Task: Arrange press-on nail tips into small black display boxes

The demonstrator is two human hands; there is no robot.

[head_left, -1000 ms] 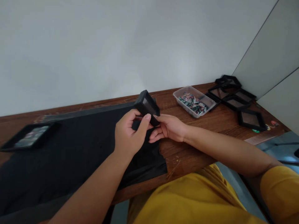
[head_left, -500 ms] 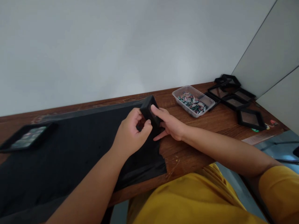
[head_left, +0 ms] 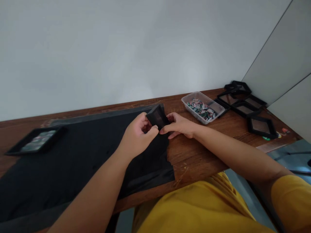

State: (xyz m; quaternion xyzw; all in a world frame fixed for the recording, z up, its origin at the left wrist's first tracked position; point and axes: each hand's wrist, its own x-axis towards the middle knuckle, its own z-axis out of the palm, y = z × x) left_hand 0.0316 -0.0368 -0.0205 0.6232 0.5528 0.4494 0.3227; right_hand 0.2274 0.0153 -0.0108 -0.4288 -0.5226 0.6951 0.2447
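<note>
Above the right end of the mat (head_left: 92, 155), a person's left hand (head_left: 138, 133) gripping a tilted frame (head_left: 159, 117), right hand (head_left: 179, 125) pinching its edge, at the mat's left end a second frame (head_left: 39, 140), right of the mat a tub (head_left: 216, 106) of pieces (head_left: 201, 108), farther right more frames (head_left: 246, 108)

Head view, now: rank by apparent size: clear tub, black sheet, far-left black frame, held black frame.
1. Black sheet, clearly largest
2. Far-left black frame and clear tub: too close to rank
3. Held black frame, partly hidden
</note>
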